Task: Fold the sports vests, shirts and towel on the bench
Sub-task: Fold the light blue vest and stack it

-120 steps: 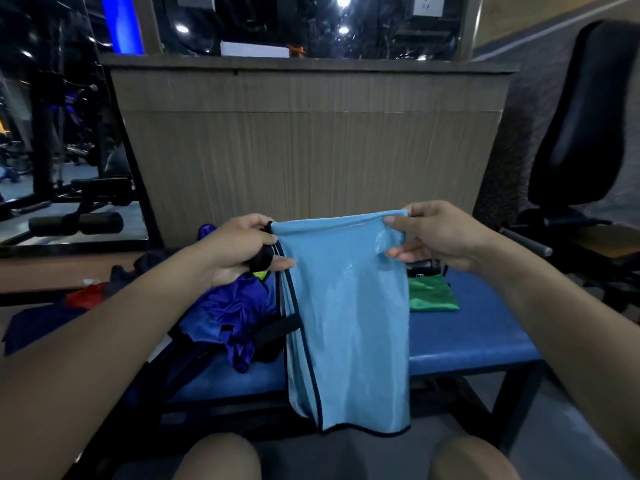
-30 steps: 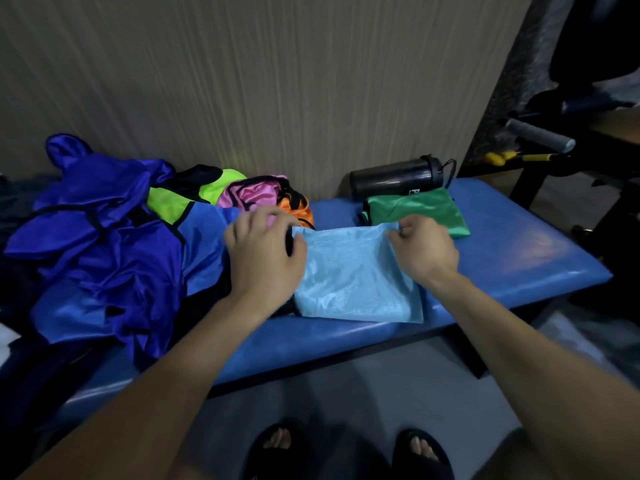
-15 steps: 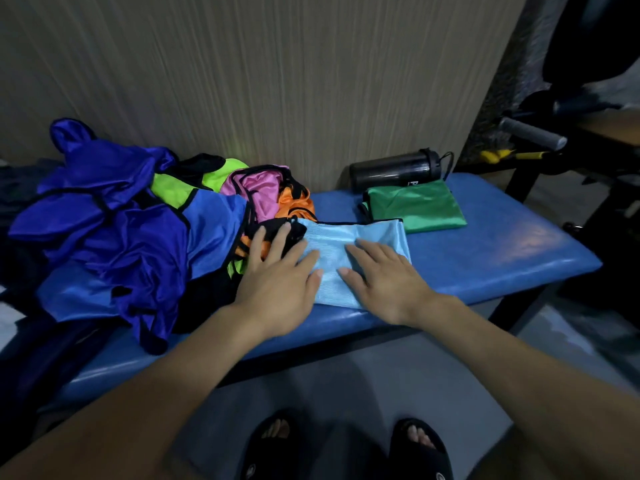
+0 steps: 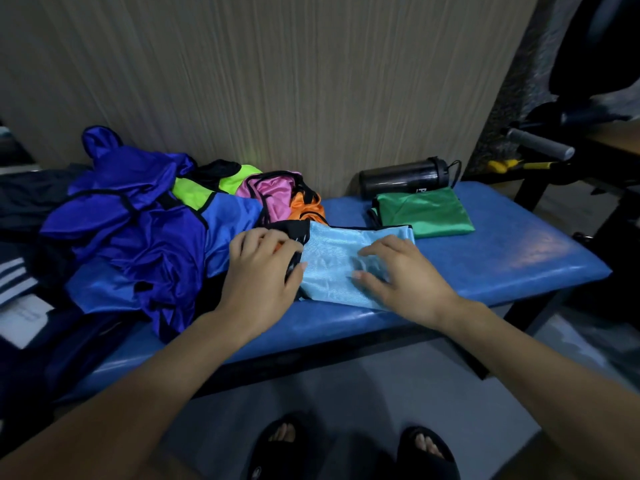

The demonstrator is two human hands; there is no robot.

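Note:
A light blue vest (image 4: 332,261) with black trim lies folded flat on the blue padded bench (image 4: 519,258). My left hand (image 4: 261,268) is on its left end, fingers bent over the black-trimmed straps, with the trim caught between thumb and forefinger. On the vest's right half rests my right hand (image 4: 398,275), fingers spread and fingertips on the cloth. A folded green vest (image 4: 426,216) lies just behind. To the left is an unfolded heap: deep blue vests (image 4: 138,237), a neon yellow-green one (image 4: 194,192), a pink one (image 4: 273,192) and an orange one (image 4: 304,206).
A black bottle (image 4: 405,178) lies on its side against the wooden panel behind the green vest. Dark clothing with white stripes (image 4: 14,275) sits at the far left. Gym equipment with a grey padded bar (image 4: 540,143) stands right of the bench. My sandalled feet are below on the floor.
The vest went from hanging in both hands to lying folded on the bench. Since half a second ago my left hand's fingers have curled at the strap end and my right hand has shifted right.

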